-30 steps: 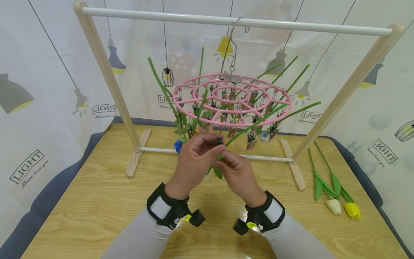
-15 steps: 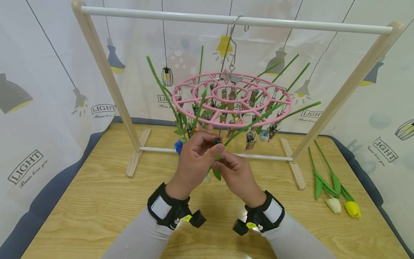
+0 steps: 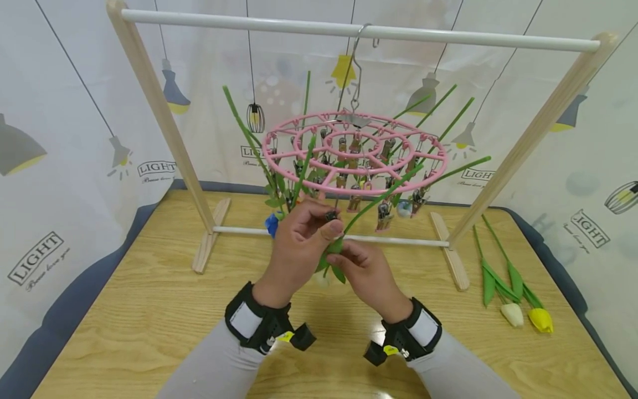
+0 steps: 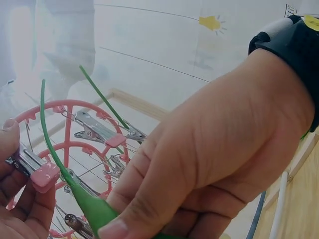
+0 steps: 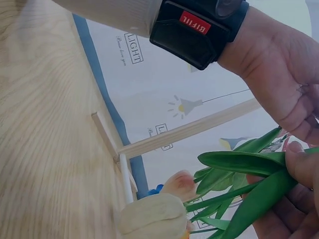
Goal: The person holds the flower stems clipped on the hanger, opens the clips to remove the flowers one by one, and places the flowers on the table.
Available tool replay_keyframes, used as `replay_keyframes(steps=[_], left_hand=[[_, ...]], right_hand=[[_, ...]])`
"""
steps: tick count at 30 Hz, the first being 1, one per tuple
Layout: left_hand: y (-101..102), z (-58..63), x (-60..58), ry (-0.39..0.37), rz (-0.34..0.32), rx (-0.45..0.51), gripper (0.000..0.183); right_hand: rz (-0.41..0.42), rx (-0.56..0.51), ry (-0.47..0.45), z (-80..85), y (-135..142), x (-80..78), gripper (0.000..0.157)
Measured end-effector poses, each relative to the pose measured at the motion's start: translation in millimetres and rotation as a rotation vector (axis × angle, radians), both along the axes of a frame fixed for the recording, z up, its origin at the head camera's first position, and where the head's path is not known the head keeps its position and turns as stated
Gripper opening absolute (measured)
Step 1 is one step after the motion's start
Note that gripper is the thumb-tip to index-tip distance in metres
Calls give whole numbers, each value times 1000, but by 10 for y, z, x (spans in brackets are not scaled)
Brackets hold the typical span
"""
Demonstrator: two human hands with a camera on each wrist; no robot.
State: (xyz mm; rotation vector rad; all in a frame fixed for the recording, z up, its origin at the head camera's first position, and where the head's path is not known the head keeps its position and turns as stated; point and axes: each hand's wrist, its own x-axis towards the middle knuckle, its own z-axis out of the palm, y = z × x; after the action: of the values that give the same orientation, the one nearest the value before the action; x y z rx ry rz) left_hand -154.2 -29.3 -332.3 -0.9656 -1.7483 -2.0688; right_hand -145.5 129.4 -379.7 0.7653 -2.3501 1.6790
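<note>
My left hand (image 3: 301, 246) pinches a metal clip (image 3: 331, 215) that hangs from the round pink hanger (image 3: 319, 185). In the left wrist view the clip's pink tips (image 4: 45, 175) are beside the green stem. Just below, my right hand (image 3: 374, 271) grips an artificial white tulip (image 5: 154, 216) by its stem and leaves (image 5: 259, 204), thumb over a leaf. The bloom points down and the bare stem (image 3: 371, 205) slants up to the right past the hanger's near rim. Several flowers hang head down from other clips, among them a blue one (image 3: 271, 224).
A wooden stand with a white top rail (image 3: 239, 23) bears the hanger. Its lower bar (image 3: 408, 242) runs behind my hands. On the table at right lie a white tulip (image 3: 512, 315) and a yellow tulip (image 3: 541, 320). Several unused clips (image 3: 384, 216) dangle from the hanger.
My right hand has dropped slightly with the tulip. Its stem end has moved left and a little down, and more leaf shows between the hands. The left hand keeps its pinch on the clip.
</note>
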Motion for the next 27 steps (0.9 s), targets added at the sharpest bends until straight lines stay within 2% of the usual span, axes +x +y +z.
replay_keyframes(steps=[5, 10, 17, 24, 27], left_hand=[[15, 8, 19, -71, 17, -22, 21], [37, 24, 31, -122, 58, -27, 26], [51, 9, 19, -108, 58, -13, 33], [45, 215, 167, -113, 66, -42, 31], [53, 166, 139, -100, 70, -46, 31]], right_hand=[[10, 18, 10, 28, 45, 59, 19], [25, 13, 4, -102, 155, 46, 24], [46, 43, 34, -137, 271, 121, 20], [43, 71, 79, -76, 383, 243, 26], [34, 71, 139, 20, 428, 312, 32]])
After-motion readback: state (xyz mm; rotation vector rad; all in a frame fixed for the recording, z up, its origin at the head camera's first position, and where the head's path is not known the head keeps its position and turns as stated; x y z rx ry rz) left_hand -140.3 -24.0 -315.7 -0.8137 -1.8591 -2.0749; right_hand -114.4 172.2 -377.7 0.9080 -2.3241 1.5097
